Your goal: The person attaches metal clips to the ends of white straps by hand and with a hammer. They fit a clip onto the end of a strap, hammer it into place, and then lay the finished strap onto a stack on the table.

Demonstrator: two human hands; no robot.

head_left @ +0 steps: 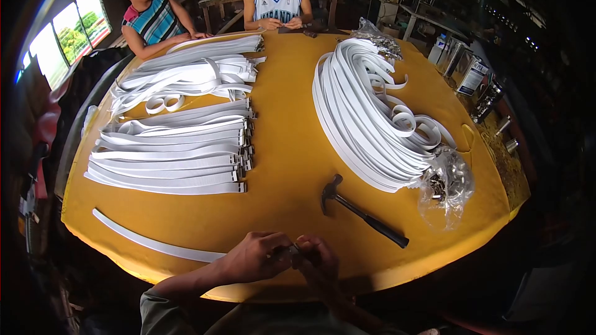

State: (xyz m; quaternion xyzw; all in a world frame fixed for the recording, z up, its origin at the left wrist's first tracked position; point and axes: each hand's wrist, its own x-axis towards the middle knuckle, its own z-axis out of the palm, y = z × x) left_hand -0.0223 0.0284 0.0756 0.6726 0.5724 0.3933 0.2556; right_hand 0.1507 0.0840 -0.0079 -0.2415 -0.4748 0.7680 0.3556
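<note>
Near the front edge of the yellow table, my left hand (259, 257) and my right hand (318, 262) meet, fingers pinched together. Between the fingertips shows a small grey metal piece (294, 250), mostly covered; I cannot tell its exact kind. A single white belt strap (155, 243) lies flat on the left, its near end passing behind my left wrist. To the right of my hands rests a claw hammer (363, 213) with a black handle, its head pointing away from me.
White belts with metal buckles (174, 149) lie in rows at left, more straps (186, 74) behind them. A thick curved bundle of straps (366, 124) and a plastic bag of metal parts (444, 183) sit right. Two people (277, 3) are at the far side. Cans (473, 75) stand right.
</note>
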